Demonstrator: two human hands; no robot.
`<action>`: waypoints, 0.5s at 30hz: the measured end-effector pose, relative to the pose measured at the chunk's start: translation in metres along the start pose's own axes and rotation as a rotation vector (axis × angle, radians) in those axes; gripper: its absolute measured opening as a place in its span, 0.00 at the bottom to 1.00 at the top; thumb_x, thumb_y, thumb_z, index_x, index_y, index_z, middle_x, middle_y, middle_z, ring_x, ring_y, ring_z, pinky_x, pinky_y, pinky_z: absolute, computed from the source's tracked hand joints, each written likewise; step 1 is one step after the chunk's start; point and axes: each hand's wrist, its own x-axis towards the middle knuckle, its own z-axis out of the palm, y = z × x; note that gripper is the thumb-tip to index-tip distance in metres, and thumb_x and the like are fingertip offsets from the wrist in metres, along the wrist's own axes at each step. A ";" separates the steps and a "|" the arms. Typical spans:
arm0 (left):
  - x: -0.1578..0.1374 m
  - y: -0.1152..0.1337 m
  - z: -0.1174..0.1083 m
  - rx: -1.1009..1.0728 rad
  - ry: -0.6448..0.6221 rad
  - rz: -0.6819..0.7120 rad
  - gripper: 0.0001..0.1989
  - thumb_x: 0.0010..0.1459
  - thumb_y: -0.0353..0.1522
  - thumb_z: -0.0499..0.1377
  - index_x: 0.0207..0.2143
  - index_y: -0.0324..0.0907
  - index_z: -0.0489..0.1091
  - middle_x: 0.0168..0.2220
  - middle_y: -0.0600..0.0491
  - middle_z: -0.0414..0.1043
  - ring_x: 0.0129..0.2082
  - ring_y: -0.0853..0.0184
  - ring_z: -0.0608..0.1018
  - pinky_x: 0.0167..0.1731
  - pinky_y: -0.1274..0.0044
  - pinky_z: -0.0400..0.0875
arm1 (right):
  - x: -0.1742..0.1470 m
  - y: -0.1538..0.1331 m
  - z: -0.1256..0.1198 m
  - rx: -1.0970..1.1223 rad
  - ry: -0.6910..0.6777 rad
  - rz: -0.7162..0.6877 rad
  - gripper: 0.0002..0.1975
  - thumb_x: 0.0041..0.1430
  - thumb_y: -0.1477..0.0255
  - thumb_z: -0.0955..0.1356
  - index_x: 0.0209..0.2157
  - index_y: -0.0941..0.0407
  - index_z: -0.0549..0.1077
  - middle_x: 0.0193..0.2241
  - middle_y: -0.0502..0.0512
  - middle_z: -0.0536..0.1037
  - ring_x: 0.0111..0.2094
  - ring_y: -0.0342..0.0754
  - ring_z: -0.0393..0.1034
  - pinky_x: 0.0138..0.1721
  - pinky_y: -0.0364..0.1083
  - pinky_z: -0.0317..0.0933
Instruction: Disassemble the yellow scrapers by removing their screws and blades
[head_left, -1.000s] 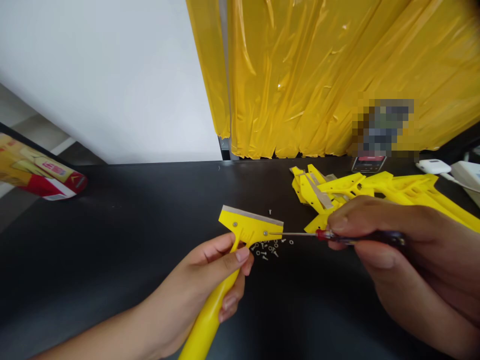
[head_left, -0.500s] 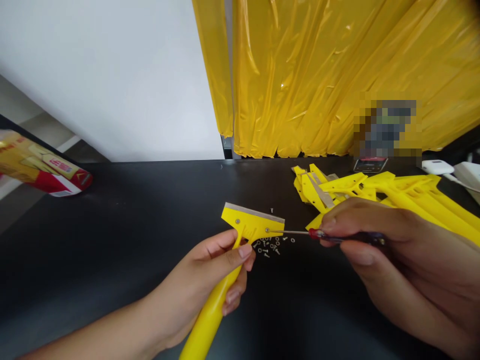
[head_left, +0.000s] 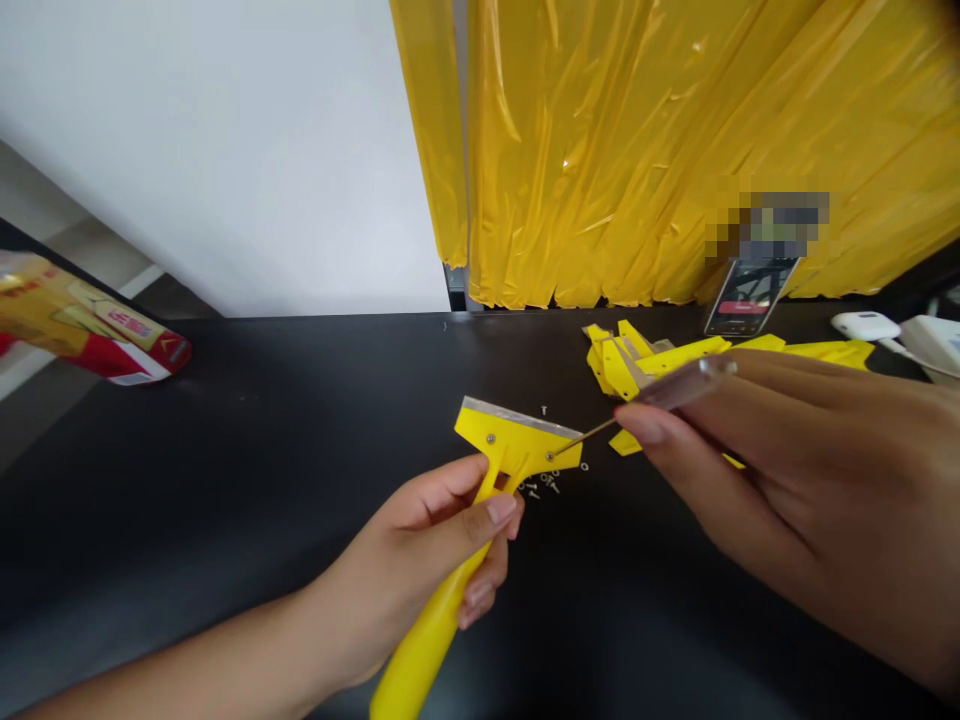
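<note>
My left hand (head_left: 442, 545) is wrapped round the neck of a yellow scraper (head_left: 517, 440), its bladed head tilted up and away from me. Two screws show on the head, a left screw (head_left: 491, 439) and a right screw (head_left: 550, 456). Pinched in my right hand (head_left: 795, 500) is a screwdriver (head_left: 679, 388) with a clear handle and thin shaft. Its tip meets the scraper head at the right screw. Small loose screws and nuts (head_left: 551, 484) lie on the black table behind the scraper, partly hidden by it.
More yellow scrapers (head_left: 622, 365) are piled at the back right, partly behind my right hand. A phone (head_left: 750, 295) stands behind them, near a white case (head_left: 866, 325). At the far left lies a red and yellow packet (head_left: 97, 320). Yellow plastic sheeting (head_left: 600, 150) hangs behind the table (head_left: 247, 470).
The screwdriver has swung from nearly level to a slant, its handle end raised, as my right hand turned and rose. The scraper has shifted slightly right.
</note>
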 end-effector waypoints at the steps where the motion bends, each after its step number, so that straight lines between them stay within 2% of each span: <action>1: -0.001 0.000 0.001 -0.004 -0.006 0.001 0.13 0.71 0.40 0.64 0.36 0.42 0.69 0.21 0.59 0.65 0.19 0.76 0.64 0.21 0.85 0.62 | 0.004 -0.002 -0.001 -0.042 -0.018 -0.004 0.20 0.75 0.61 0.66 0.27 0.53 0.72 0.23 0.53 0.73 0.22 0.49 0.66 0.26 0.52 0.50; 3: -0.004 0.001 0.003 -0.023 -0.009 0.002 0.13 0.71 0.39 0.64 0.35 0.42 0.70 0.21 0.59 0.64 0.19 0.76 0.63 0.21 0.85 0.62 | 0.015 -0.006 -0.001 -0.085 -0.060 0.004 0.22 0.75 0.61 0.65 0.24 0.52 0.66 0.20 0.50 0.69 0.19 0.47 0.61 0.25 0.51 0.47; 5: -0.005 0.001 0.005 -0.060 -0.003 0.009 0.12 0.71 0.38 0.64 0.36 0.42 0.70 0.22 0.58 0.64 0.20 0.76 0.62 0.20 0.85 0.61 | 0.025 -0.009 -0.001 -0.037 -0.080 0.037 0.21 0.73 0.62 0.65 0.24 0.51 0.64 0.20 0.49 0.69 0.20 0.47 0.64 0.25 0.51 0.49; 8: -0.005 0.001 0.007 -0.106 -0.020 0.011 0.11 0.72 0.36 0.63 0.36 0.41 0.71 0.23 0.58 0.64 0.19 0.76 0.60 0.20 0.85 0.61 | 0.034 -0.012 0.003 0.042 -0.021 0.080 0.14 0.71 0.64 0.67 0.29 0.52 0.68 0.24 0.49 0.75 0.24 0.48 0.71 0.27 0.50 0.55; 12: -0.003 0.000 0.007 -0.152 -0.021 0.012 0.11 0.72 0.36 0.62 0.36 0.41 0.72 0.24 0.58 0.64 0.20 0.76 0.60 0.19 0.85 0.60 | 0.031 -0.011 0.010 0.165 0.041 0.101 0.03 0.70 0.68 0.70 0.41 0.52 0.72 0.32 0.49 0.81 0.28 0.46 0.75 0.30 0.47 0.64; 15: 0.000 -0.002 0.005 -0.156 -0.002 0.010 0.10 0.71 0.36 0.63 0.36 0.41 0.72 0.24 0.57 0.64 0.20 0.76 0.61 0.19 0.84 0.60 | 0.026 -0.011 0.015 0.034 0.045 0.020 0.04 0.69 0.68 0.69 0.39 0.52 0.71 0.31 0.50 0.80 0.29 0.49 0.76 0.31 0.49 0.62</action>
